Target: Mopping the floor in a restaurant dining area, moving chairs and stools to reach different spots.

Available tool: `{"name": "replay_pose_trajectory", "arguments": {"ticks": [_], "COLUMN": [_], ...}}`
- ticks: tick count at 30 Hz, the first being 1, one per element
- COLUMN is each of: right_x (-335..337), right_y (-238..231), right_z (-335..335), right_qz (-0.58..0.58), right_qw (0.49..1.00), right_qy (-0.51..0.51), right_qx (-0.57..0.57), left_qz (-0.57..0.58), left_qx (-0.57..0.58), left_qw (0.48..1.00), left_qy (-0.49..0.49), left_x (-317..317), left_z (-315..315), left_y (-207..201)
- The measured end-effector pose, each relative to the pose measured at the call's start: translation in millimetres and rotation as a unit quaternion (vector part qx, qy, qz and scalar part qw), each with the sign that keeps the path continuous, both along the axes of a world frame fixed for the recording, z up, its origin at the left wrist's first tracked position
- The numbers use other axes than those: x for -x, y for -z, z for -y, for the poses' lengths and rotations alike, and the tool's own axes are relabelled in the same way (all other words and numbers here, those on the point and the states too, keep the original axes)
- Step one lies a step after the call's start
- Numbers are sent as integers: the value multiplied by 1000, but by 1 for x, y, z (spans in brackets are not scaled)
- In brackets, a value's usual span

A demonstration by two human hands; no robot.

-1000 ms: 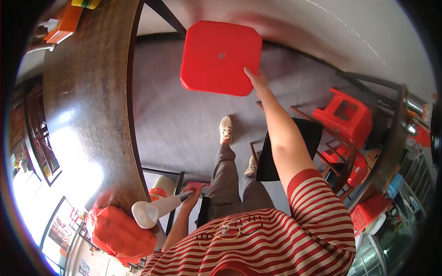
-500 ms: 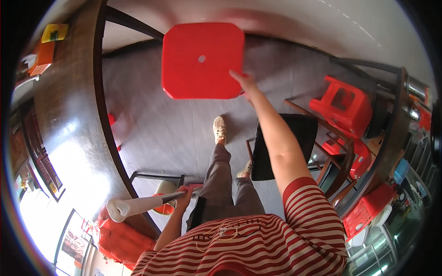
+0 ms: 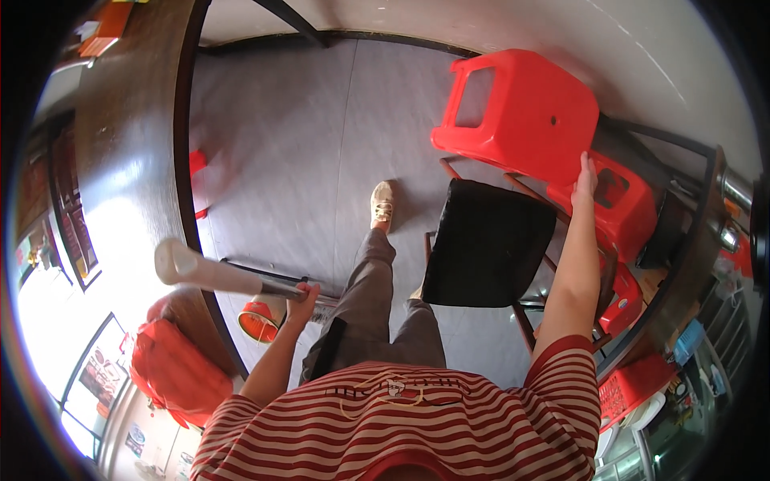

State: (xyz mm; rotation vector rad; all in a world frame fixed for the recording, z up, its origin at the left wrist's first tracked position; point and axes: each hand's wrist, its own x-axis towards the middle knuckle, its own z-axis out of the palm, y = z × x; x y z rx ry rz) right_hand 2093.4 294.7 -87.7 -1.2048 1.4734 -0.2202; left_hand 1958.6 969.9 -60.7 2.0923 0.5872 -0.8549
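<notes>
My left hand [image 3: 301, 298] is closed round a long pole with a thick white and grey end [image 3: 212, 272], beside the dark table's edge. The pole's other end runs behind my leg, so I cannot tell what tool it is. On the right, a red plastic stool [image 3: 533, 112] is tipped on its side, its seat turned rightward and its legs pointing left. My right hand [image 3: 585, 180] is at the seat's near right corner, fingers along the rim, thumb not clearly seen. A second red stool [image 3: 622, 204] lies just beyond that hand, partly covered.
A black-seated wooden chair [image 3: 489, 240] stands between my leg and my right arm. The long dark table [image 3: 148, 120] runs down the left. A red-rimmed bin [image 3: 261, 319] sits near its leg, close to a red bag [image 3: 172, 365]. Another table [image 3: 682, 248] borders the right.
The red stool has swung rightward from the middle and tipped from seat-up onto its side, with my right hand following. My left hand and the pole have shifted up and left.
</notes>
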Motion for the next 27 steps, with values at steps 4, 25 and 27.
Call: {"name": "replay_pose_trajectory", "arguments": {"ticks": [4, 25, 27], "right_x": [-33, 244, 257], "right_y": [-90, -480, -489], "right_z": [-79, -50, -21], "right_qz": [214, 373, 354], "right_qw": [923, 381, 411], "right_qy": [-244, -527, -512], "right_qx": [207, 662, 667], "left_qz": [68, 117, 154], "left_qx": [-3, 139, 182], "left_qw": [998, 934, 914], "left_qy": [-15, 307, 329], "left_x": [39, 220, 224], "left_z": [11, 246, 265], "left_y": [-21, -245, -246]}}
